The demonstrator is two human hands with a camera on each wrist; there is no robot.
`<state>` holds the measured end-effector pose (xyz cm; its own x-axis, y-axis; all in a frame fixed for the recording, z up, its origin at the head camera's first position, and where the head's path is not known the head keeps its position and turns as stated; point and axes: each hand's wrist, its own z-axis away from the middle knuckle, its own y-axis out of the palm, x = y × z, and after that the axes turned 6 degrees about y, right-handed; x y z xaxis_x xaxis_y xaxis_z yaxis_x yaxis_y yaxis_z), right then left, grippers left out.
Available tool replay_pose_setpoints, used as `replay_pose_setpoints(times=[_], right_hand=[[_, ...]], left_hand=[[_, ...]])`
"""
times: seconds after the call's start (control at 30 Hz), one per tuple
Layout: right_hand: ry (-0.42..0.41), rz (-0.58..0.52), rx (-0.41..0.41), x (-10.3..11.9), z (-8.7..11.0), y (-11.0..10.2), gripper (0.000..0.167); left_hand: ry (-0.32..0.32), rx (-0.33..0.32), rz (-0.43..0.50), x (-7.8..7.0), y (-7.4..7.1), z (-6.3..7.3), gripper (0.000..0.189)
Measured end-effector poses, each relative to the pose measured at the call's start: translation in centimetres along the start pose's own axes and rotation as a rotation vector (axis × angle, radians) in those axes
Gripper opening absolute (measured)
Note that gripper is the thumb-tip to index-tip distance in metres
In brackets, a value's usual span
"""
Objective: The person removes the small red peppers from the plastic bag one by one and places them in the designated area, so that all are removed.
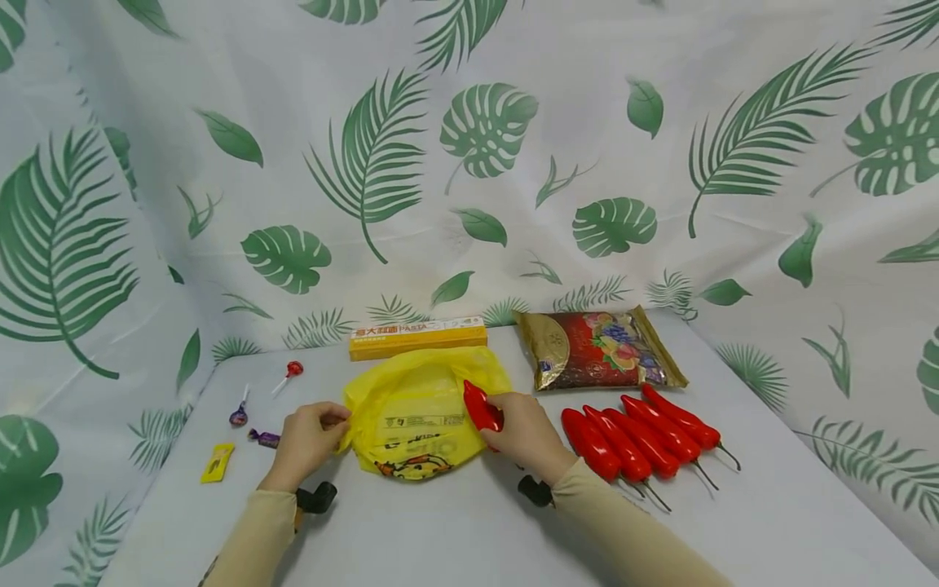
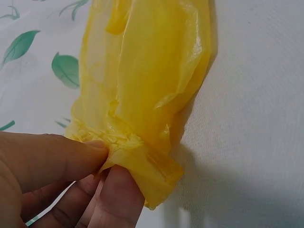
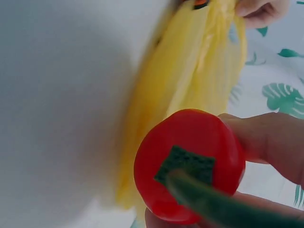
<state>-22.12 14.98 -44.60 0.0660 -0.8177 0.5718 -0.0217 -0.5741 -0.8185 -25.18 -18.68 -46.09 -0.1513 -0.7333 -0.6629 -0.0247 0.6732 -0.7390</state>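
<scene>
My left hand (image 1: pixel 302 440) pinches the gathered left edge of a yellow plastic bag (image 1: pixel 433 391) between thumb and fingers. In the left wrist view a crumpled tuft of the bag (image 2: pixel 142 166) sticks out past the fingertips. My right hand (image 1: pixel 530 436) grips a red chili pepper (image 1: pixel 480 408), its tip slanting up over the bag's right side. The right wrist view shows this pepper's blunt end (image 3: pixel 190 142) with a green stem toward the camera. Printing shows on the bag's front. Several more red chili peppers (image 1: pixel 623 440) lie in a row right of my right hand.
Behind the bag lies a yellow and white pasta box (image 1: pixel 418 338). A gold and red packet (image 1: pixel 601 349) is at the back right. On the left are a red lollipop (image 1: pixel 294 368), a purple lollipop (image 1: pixel 238 417), a purple-wrapped candy (image 1: pixel 265 439) and a yellow packet (image 1: pixel 218 462).
</scene>
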Motion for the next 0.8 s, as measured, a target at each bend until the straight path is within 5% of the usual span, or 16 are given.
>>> replay_pose_setpoints(times=[0.4, 0.8], right_hand=[[0.069, 0.131, -0.011, -5.8, 3.2, -3.1, 0.055], [0.063, 0.228, 0.026, -6.1, 4.6, -4.4, 0.054]], left_hand=[[-0.026, 0.010, 0.001, 0.0, 0.0, 0.2, 0.015], [-0.046, -0.001, 0.010, -0.2, -0.3, 0.3, 0.015]])
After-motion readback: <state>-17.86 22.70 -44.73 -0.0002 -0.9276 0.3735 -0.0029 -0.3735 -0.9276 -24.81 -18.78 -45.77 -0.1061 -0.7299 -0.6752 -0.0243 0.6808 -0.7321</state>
